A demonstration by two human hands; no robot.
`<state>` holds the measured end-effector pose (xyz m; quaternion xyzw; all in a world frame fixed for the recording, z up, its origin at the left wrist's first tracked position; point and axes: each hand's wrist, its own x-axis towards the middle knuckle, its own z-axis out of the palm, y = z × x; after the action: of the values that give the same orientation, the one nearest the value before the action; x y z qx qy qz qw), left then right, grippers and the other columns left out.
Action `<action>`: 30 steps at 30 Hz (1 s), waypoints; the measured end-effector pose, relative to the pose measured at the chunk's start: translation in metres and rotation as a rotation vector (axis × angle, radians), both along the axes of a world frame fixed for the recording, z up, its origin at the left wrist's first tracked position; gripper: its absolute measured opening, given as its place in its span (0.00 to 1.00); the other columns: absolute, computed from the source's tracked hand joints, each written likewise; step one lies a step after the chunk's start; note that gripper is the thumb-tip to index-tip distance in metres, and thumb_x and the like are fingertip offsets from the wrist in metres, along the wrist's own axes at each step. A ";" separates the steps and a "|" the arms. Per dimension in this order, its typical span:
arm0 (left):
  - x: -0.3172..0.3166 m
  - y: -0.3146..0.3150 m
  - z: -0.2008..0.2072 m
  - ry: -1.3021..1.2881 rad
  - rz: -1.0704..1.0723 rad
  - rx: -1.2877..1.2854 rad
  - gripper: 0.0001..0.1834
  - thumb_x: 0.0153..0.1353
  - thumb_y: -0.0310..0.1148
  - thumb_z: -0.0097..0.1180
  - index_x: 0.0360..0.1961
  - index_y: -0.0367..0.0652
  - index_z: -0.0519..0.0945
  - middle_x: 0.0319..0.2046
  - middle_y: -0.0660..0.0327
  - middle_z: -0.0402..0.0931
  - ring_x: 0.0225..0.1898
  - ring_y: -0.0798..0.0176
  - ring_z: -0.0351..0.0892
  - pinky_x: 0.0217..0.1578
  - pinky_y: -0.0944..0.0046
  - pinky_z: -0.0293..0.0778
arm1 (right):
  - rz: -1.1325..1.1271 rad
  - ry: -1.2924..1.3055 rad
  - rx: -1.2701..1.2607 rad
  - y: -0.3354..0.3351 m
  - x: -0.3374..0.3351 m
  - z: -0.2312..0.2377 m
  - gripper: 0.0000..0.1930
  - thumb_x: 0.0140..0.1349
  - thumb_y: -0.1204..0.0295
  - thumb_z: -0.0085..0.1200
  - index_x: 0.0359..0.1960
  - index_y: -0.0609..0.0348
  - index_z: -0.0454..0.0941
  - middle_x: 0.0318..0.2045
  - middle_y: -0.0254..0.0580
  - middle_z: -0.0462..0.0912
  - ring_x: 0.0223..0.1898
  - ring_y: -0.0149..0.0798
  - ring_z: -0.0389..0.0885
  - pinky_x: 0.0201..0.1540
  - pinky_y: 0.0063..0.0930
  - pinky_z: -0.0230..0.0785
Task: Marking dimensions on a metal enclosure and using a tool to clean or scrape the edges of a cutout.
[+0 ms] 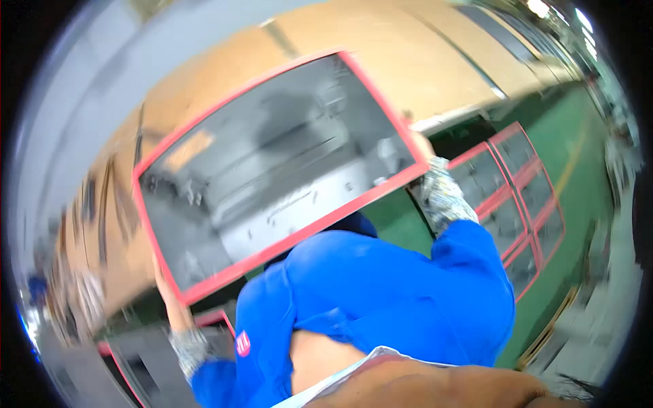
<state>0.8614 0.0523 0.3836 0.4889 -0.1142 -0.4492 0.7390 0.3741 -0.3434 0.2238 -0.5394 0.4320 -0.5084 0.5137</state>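
A large rectangular panel (272, 163) with a dark, glossy, reflecting face and a red frame is held tilted in front of my body, its right end higher in view. My left hand (170, 297) grips the frame's left edge near the lower corner. On the opposite side my right hand (420, 141) holds the right edge, close to the lower right corner. The fingers of both hands are partly hidden by the frame. Blue sleeves and patterned cuffs cover my forearms. The panel's upper part lies over a tan work table (224, 75); whether it touches is unclear.
Several red-framed dark panels (476, 178) stand to the right, by the green floor (578, 146). Grey panels (146, 357) with red edges are at lower left. Dark strips (500, 34) lie along the table's far right. A wooden pallet (549, 328) is at lower right.
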 end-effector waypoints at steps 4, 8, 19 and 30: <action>-0.016 -0.002 0.010 -0.135 0.086 -0.080 0.25 0.62 0.44 0.39 0.56 0.39 0.62 0.53 0.62 0.63 0.54 0.66 0.61 0.56 0.66 0.55 | 0.050 -0.032 0.028 -0.003 -0.004 0.015 0.18 0.59 0.65 0.37 0.44 0.68 0.64 0.39 0.48 0.68 0.44 0.44 0.66 0.43 0.33 0.64; -0.019 -0.010 0.024 0.080 0.271 0.106 0.24 0.61 0.44 0.43 0.54 0.41 0.64 0.49 0.63 0.67 0.49 0.66 0.66 0.50 0.66 0.62 | 0.057 -0.059 0.037 0.006 -0.009 0.034 0.19 0.59 0.65 0.37 0.45 0.69 0.63 0.40 0.48 0.67 0.45 0.45 0.66 0.43 0.33 0.64; -0.006 -0.011 0.040 0.108 0.220 0.164 0.20 0.60 0.45 0.43 0.48 0.43 0.69 0.43 0.62 0.71 0.43 0.66 0.71 0.45 0.65 0.68 | 0.069 -0.117 0.042 0.013 0.005 0.062 0.20 0.59 0.65 0.37 0.47 0.70 0.61 0.43 0.49 0.66 0.48 0.46 0.64 0.46 0.33 0.63; 0.007 0.006 0.028 -0.236 0.305 0.282 0.20 0.62 0.42 0.40 0.49 0.40 0.68 0.46 0.60 0.70 0.46 0.62 0.70 0.48 0.63 0.67 | 0.125 -0.191 0.063 -0.001 0.014 0.074 0.22 0.59 0.65 0.37 0.49 0.71 0.60 0.47 0.50 0.64 0.51 0.46 0.62 0.48 0.33 0.63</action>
<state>0.8685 0.0579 0.4113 0.6481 -0.0607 -0.2836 0.7041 0.3876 -0.3444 0.2979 -0.4979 0.3622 -0.5106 0.6002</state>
